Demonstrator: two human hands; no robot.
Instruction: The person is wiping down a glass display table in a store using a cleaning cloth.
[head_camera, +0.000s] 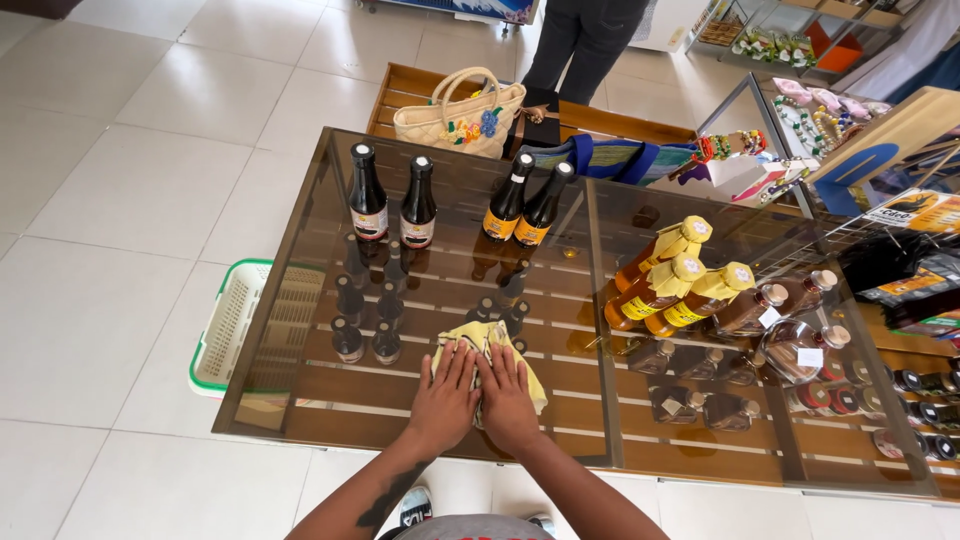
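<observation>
I see left hand (443, 393) flat, fingers spread on yellow cloth (490, 345) | right hand (508, 397) same, touching | glass counter (300, 400) | dark bottles (392, 203) behind

Both hands (475, 395) hide much of yellow cloth (500, 345)

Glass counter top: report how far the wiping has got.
Done: cannot tell; no wiped patch stands out on the glass counter top. In hand: left hand and right hand press a yellow cloth flat near the front edge. Left: the dark bottles and yellow-capped bottles stand unmoved on the glass.
</observation>
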